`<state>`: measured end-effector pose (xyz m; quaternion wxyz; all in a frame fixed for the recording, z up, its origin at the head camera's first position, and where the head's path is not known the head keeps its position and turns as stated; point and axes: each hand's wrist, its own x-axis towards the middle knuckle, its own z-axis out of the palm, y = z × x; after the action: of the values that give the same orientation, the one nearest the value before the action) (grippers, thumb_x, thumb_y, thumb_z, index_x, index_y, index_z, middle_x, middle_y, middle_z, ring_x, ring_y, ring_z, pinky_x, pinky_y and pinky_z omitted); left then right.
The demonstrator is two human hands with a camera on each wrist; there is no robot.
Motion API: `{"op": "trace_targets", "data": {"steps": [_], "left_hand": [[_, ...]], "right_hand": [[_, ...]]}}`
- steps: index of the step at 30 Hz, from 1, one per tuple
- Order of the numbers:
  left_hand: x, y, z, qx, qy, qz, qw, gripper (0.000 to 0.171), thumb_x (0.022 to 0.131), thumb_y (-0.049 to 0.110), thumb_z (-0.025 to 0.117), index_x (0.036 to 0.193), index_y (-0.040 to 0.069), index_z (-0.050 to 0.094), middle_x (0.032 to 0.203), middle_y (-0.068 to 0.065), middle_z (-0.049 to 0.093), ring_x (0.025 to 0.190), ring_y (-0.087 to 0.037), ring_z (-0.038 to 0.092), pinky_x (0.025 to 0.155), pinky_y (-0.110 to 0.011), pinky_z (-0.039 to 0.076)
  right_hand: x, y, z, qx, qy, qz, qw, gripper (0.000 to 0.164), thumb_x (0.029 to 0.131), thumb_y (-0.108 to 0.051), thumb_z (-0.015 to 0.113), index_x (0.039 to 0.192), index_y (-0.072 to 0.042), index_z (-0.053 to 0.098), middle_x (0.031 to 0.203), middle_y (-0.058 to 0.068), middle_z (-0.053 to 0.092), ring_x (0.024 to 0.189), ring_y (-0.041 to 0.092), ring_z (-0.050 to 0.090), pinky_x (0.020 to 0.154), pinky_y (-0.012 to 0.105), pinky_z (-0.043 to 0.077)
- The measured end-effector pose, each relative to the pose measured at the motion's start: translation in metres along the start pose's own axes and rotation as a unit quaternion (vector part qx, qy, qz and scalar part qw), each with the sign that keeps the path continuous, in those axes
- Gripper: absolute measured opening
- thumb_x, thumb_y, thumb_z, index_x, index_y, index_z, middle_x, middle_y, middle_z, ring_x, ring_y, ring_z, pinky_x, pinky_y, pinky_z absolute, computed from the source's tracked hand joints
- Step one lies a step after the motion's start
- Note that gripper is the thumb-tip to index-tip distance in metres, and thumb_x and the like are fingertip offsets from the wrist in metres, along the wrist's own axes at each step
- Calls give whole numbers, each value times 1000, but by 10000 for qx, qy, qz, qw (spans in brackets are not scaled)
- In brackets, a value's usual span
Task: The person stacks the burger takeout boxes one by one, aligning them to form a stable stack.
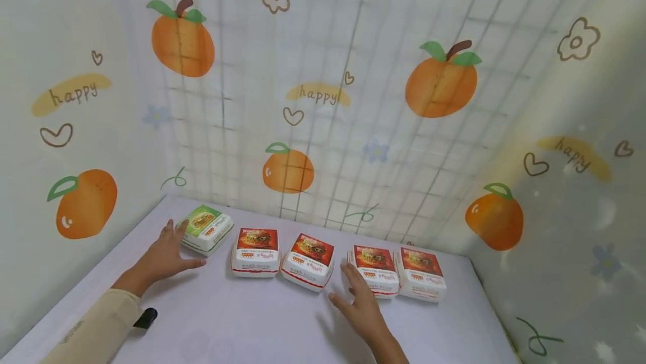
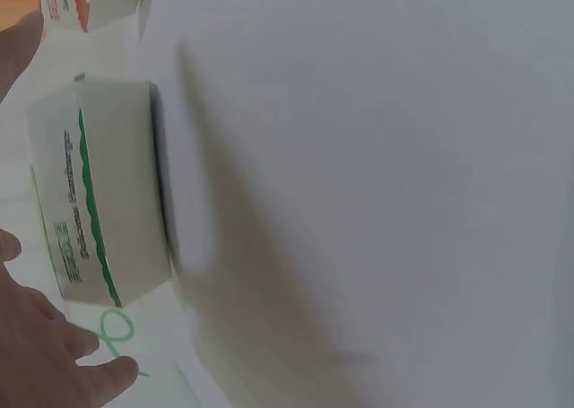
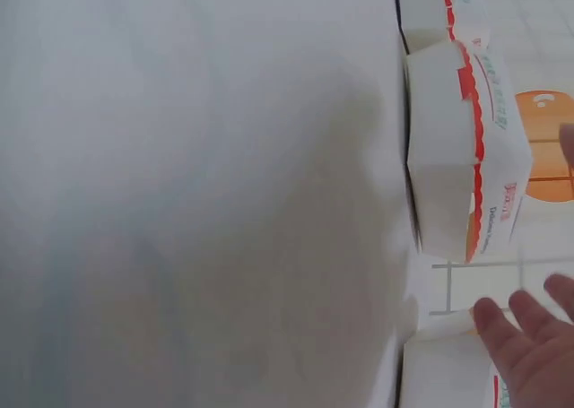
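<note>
A green-and-white burger box (image 1: 207, 229) lies at the far left of a row, turned at an angle. My left hand (image 1: 169, 257) is beside its left front edge, fingers spread, thumb pointing right. In the left wrist view the box's green-edged side (image 2: 108, 193) stands between the thumb and the other fingers. Four-sided red-topped burger boxes continue the row: one (image 1: 255, 252), a tilted one (image 1: 308, 261), another (image 1: 374, 270) and the rightmost (image 1: 421, 273). My right hand (image 1: 360, 308) hovers with spread fingers before the gap between the tilted box and its right neighbour, overlapping that neighbour. Both hands hold nothing.
The boxes stand on a pale tabletop (image 1: 242, 319) toward its back edge. A white curtain (image 1: 323, 145) printed with oranges hangs behind and at both sides, with a wire grid showing through. A black object (image 1: 145, 318) is by the left sleeve.
</note>
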<state>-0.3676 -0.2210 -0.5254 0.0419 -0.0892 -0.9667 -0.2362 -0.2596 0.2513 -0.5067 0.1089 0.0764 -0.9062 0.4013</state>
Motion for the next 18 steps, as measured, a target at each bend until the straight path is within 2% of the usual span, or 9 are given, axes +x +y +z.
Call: {"op": "trace_targets", "data": {"steps": [3, 9, 13, 18], "left_hand": [[4, 4, 1, 94, 103, 75, 9999, 125, 69, 73, 70, 153, -2, 15, 153, -38, 2, 134, -60, 12, 99, -74, 22], [17, 8, -1, 379, 307, 283, 9984, 121, 70, 76, 66, 153, 1, 21, 154, -36, 4, 137, -58, 10, 102, -73, 17], [22, 9, 3, 340, 345, 347, 9982, 124, 68, 77, 67, 155, 5, 17, 154, -35, 5, 137, -58, 10, 102, -73, 17], [25, 10, 14, 327, 372, 316, 9983, 123, 66, 81, 64, 155, 10, 19, 153, -36, 6, 136, -58, 9, 101, -74, 16]], "right_hand": [[0, 0, 2, 95, 28, 43, 9999, 77, 82, -24, 79, 148, -12, 42, 155, 14, 29, 140, 34, 29, 98, 48, 44], [2, 2, 3, 263, 72, 224, 9994, 82, 81, -22, 80, 151, -15, 37, 156, 18, 26, 140, 38, 28, 99, 50, 43], [6, 2, 6, 296, -92, 340, 9989, 93, 81, -30, 80, 155, -15, 26, 158, 16, 20, 142, 36, 23, 101, 51, 40], [15, 1, 12, 204, -353, 484, 9980, 106, 77, -42, 81, 157, -18, 17, 160, 17, 13, 144, 37, 17, 103, 54, 37]]}}
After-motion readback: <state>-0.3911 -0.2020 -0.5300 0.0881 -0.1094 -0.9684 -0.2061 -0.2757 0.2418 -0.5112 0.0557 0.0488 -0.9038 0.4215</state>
